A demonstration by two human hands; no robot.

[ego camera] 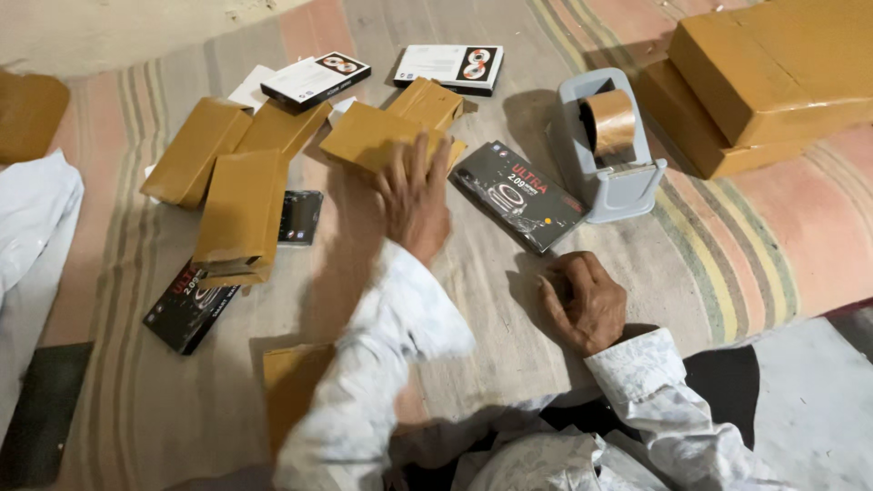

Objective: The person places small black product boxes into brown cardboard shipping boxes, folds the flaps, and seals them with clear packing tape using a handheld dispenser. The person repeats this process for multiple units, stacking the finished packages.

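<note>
The left hand (414, 195) reaches forward, its fingers (426, 156) spread and laid flat on top of a flat rectangular packet wrapped in brown paper (377, 136); it is blurred, and whether the fingertips curl over the far edge cannot be told. This looks like the moment of taking hold of a wrapped packet, and I judge the next move calls for the fingers to close round its edges before it can be lifted. The right hand (582, 300) rests on the striped woven mat (509, 300), fingers curled loosely inward, holding nothing visible. Just beyond them lies a black printed carton (518, 195), and past that a grey tape dispenser with a brown roll (611, 145). More brown packets (238, 214) lie left of the left fingers. Part of another black carton is hidden under one of them.
</note>
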